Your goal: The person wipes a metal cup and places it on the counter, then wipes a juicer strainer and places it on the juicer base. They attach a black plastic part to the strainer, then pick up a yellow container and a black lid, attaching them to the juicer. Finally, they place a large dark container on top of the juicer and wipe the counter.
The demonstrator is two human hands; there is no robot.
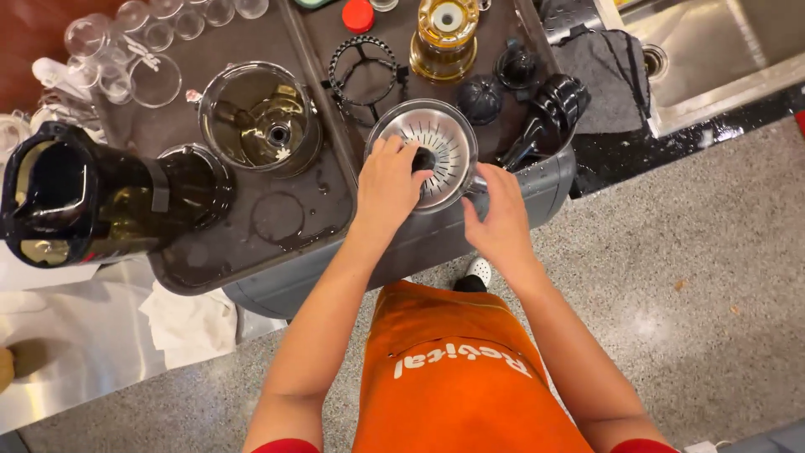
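While both hands grip it, strainer cone (436, 138) faces up — upright.

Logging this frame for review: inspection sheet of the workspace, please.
Surface: dark wet trays on a grey cart.
Job's things: metal strainer bowl, held over the tray.
Clutter: clear juicer bowl, black juicer body, glass jar, red cap, upturned glasses, black parts.
Grips: left hand inside strainer; right hand at its rim.
Cables: nothing seen.
Surroundings: steel sink, grey cloth, speckled floor, orange apron.
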